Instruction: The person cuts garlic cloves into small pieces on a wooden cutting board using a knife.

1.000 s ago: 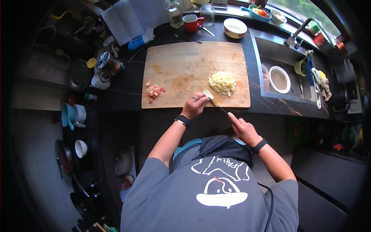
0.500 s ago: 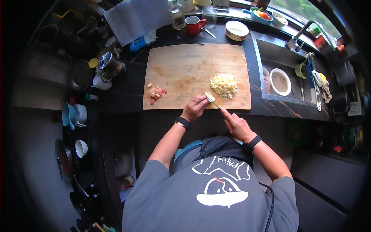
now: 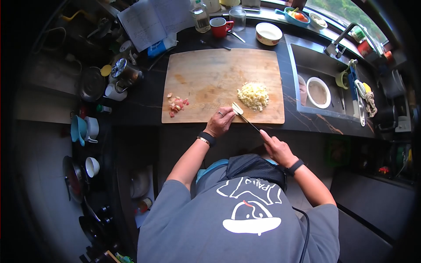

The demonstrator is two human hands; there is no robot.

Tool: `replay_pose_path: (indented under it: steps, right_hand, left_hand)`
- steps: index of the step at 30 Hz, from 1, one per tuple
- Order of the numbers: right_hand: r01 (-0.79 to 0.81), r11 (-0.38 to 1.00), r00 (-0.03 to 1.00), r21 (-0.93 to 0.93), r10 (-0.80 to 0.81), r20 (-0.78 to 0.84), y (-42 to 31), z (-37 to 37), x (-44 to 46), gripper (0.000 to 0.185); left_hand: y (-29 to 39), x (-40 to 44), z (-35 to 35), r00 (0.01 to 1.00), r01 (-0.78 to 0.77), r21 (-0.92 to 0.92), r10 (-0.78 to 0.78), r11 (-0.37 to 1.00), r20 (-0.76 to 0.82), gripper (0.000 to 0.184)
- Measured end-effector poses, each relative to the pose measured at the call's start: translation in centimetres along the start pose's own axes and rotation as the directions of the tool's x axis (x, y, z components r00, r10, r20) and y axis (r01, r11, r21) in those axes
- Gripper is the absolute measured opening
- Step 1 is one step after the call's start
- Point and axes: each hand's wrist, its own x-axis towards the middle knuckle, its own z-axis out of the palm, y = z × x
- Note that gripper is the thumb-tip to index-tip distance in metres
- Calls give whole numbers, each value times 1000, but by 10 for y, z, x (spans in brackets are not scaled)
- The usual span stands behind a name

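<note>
My left hand [image 3: 220,122] is closed, its fingertips pinching a small pale piece of food [image 3: 237,108] with cut strips at the front edge of the wooden cutting board [image 3: 210,79]. My right hand [image 3: 279,149] grips the handle of a knife [image 3: 251,124], just off the board's front edge. The narrow blade slants up and left, its tip end at the pale piece. Close behind, a heap of finely chopped pale yellow food [image 3: 253,96] lies on the board. Reddish and pale scraps [image 3: 177,105] lie at the board's left.
A sink [image 3: 302,57] holding a white round container [image 3: 318,93] is on the right. Behind the board stand a floral bowl [image 3: 268,35], a red mug [image 3: 220,27] and a glass bottle [image 3: 200,17]. An open notebook [image 3: 144,26] and a metal-topped jar [image 3: 125,72] are at the left.
My right hand has drawn back down and to the right with the knife, so more of the blade shows. My left hand has stayed nearly still, pinching the pale piece.
</note>
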Motion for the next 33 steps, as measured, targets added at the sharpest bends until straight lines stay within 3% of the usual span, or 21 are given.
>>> replay_pose_path:
  steps: [4,8,20,33]
  right_hand:
    - [-49,993,997,110,42,64,-4,-24,-15,63]
    - [-32,988,998,151,39,-44,-21,-18,15,63]
    - [12,1000,998,-10,-13,-55,-15,26,59,58]
    - [-51,996,999,69,50,22,-11,-24,-20,63]
  left_hand:
    - [-2,-3,1,1000,-4,-2,4,1000,-1,13]
    - [-2,-3,4,1000,-15,-2,15,1000,-13,14]
    - [-2,-4,3,1000,0,1,0,1000,-25,14]
    - [-3,-4,2,1000,-11,14,11,1000,-17,14]
